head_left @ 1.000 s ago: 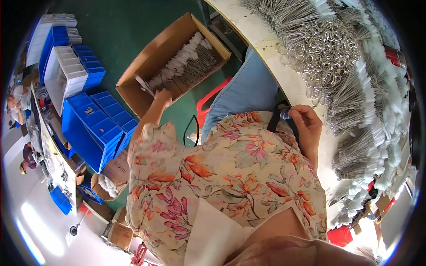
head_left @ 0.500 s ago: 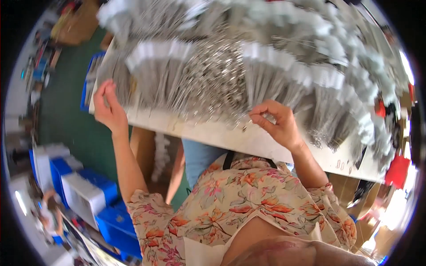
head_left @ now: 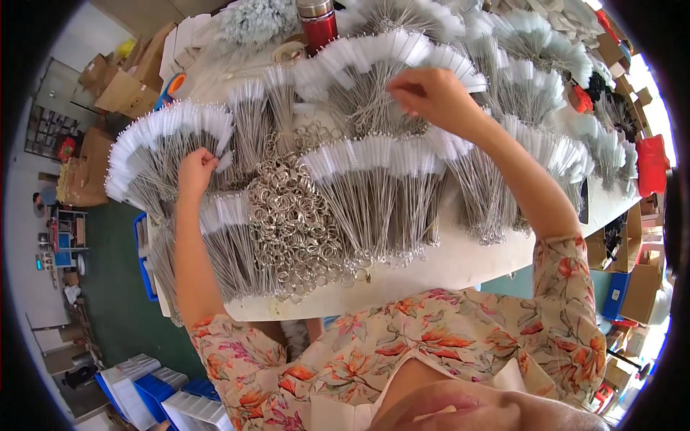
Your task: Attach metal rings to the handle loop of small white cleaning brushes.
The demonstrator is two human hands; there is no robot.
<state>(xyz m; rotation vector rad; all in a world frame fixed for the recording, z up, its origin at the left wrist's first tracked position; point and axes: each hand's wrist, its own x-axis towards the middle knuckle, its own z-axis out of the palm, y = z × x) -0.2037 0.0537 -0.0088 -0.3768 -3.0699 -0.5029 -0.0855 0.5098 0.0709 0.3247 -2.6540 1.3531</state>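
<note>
My left hand (head_left: pixel 195 172) is over the left fan of white-bristled wire brushes (head_left: pixel 169 122). Its fingers are pinched together, with a small white brush end (head_left: pixel 226 160) right at the fingertips; the wire is hard to follow. Farther back and to the right, my right hand (head_left: pixel 435 97) hovers above the wire stems of another brush fan (head_left: pixel 338 61). Its fingers are loosely bent and apart, and I see nothing held in them. Between my arms a heap of shiny metal split rings (head_left: pixel 295 223) spreads toward the table's near edge.
More brush bundles (head_left: pixel 381 172) lie in rows across the white table (head_left: pixel 424 269). At the back stands a red flask (head_left: pixel 317 29) beside a roll of tape (head_left: pixel 288 52). Orange-handled scissors (head_left: pixel 172 85) lie back left. Blue and white bins (head_left: pixel 154 391) are on the floor.
Both hands have moved forward over the table, away from its near edge. My right hand has left the ring heap for the back brushes; the view has shifted too, showing more of the table's back.
</note>
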